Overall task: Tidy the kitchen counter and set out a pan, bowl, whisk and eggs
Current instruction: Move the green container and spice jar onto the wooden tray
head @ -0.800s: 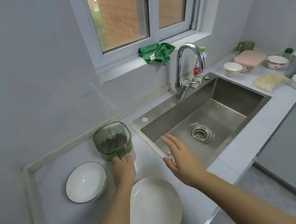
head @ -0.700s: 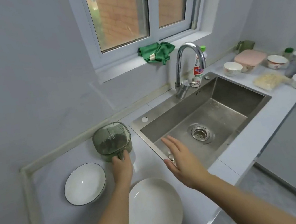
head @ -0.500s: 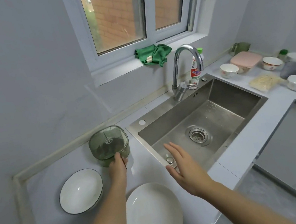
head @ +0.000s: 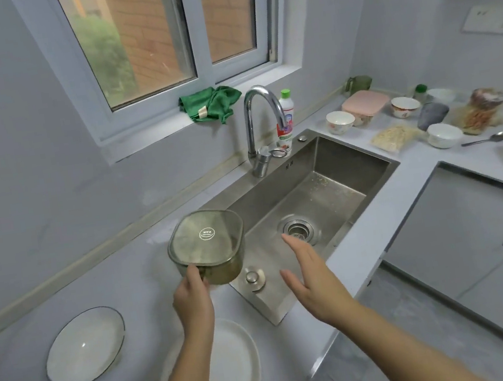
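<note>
My left hand (head: pixel 193 300) grips the handle of a green see-through lidded container (head: pixel 208 245) and holds it lifted above the counter, at the sink's left rim. My right hand (head: pixel 310 276) hovers flat over the steel sink (head: pixel 339 177), fingers straight, touching nothing. A white bowl with a dark rim (head: pixel 84 347) sits on the counter at the left. A white oval plate (head: pixel 234 366) lies near the front edge, partly under my left forearm. No pan, whisk or eggs show.
A tap (head: pixel 258 124) and a dish soap bottle (head: pixel 285 120) stand behind the sink, a green cloth (head: pixel 211 105) lies on the sill. The right counter holds a pink-lidded box (head: pixel 364 103), several small bowls, bagged food and a spoon (head: pixel 485 139). A grey hob cover (head: pixel 464 223) lies below.
My left hand has lifted the green container off the counter and carried it right, toward the sink. My right hand stays open over the basin.
</note>
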